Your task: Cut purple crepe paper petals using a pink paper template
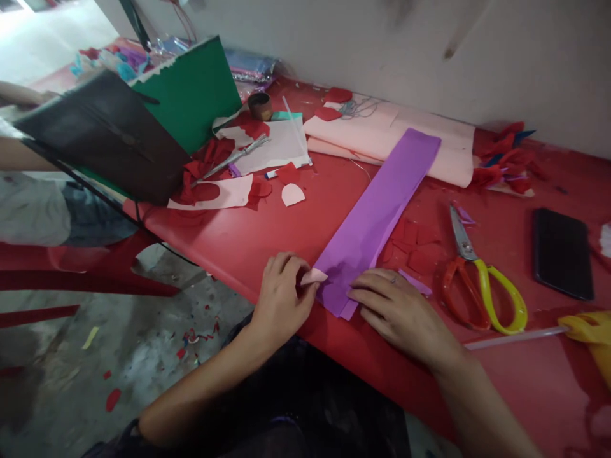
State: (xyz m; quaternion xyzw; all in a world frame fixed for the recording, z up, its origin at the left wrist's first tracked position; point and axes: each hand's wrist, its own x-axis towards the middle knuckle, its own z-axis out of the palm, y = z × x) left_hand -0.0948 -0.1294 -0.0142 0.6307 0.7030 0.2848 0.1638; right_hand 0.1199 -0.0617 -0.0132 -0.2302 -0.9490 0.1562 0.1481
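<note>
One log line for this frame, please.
left hand: pinches pink cutout | right hand: flat on purple paper strip | scissors: untouched, rightward

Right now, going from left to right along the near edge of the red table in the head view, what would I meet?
Left hand → small pink paper piece → right hand → scissors with red and yellow handles → flat black phone → yellow object.

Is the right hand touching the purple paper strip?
Touching. Head view: right hand fingertips lie flat on the near end of the purple paper strip; left hand pinches a pink piece.
</note>
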